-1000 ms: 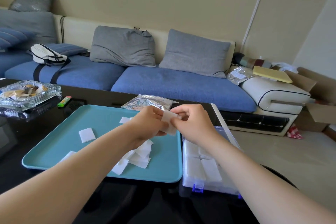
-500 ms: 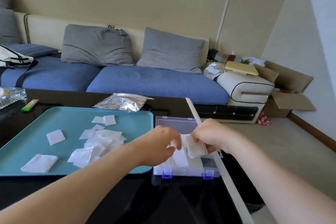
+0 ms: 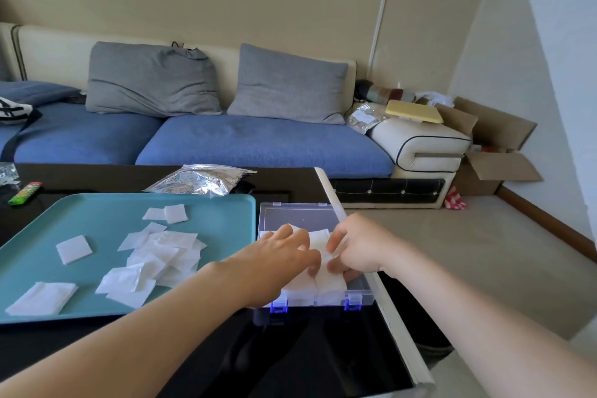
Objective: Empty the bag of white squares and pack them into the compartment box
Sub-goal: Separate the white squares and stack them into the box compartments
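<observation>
On the table [image 3: 323, 349], flat left hand [image 3: 281, 260] presses, right hand [image 3: 358, 247] pinches white squares [image 3: 329, 284] in compartment box [image 3: 300, 215].

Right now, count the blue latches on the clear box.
2. Both sit on the near wall of the compartment box: the left latch below the left hand, the right latch near the right corner. The hands could hide more.

Soft even daylight, slight blur, wide-angle bending at edges.
</observation>
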A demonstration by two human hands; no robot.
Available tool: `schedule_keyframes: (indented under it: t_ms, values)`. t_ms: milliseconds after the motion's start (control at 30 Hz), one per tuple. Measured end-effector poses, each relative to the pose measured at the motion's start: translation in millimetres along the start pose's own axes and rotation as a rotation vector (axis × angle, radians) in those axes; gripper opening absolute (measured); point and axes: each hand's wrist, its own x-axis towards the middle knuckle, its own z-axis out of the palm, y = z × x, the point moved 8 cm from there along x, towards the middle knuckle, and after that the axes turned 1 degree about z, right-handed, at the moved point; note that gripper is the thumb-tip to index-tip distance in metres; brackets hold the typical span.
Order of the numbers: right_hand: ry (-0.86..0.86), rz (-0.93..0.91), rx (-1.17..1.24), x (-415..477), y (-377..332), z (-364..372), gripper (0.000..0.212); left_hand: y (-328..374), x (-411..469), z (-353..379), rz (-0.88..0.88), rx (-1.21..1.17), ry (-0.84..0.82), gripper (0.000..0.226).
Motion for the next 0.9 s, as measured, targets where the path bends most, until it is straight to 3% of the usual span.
schedule_keyframes:
  t_ms: [233,333,433,567,767,900]
  values:
    - [0.027,-0.026,-0.189,-1.5,-6.7,2.8,0.022,-8.9,2.9,-2.3,-0.067,0.017,0.141,0.060]
    - [0.049,-0.044,-0.222,0.9,-8.2,2.3,0.009,-26.2,4.5,3.7,-0.185,-0.051,0.129,0.063]
    - [0.059,-0.069,-0.246,1.5,-8.7,1.5,0.011,-45.9,7.6,7.7,-0.284,-0.222,0.086,0.061]
    - [0.020,-0.114,-0.299,-0.7,-10.2,8.0,0.013,-54.5,14.3,15.3,-0.296,-0.271,0.010,0.066]
    - [0.129,-0.178,-0.365,2.4,-19.6,0.0,0.013,-50.0,22.6,26.9,-0.303,-0.272,-0.091,0.069]
    - [0.318,-0.204,-0.281,7.7,-22.6,-16.0,0.009,-50.3,23.9,25.9,-0.319,-0.281,-0.067,0.060]
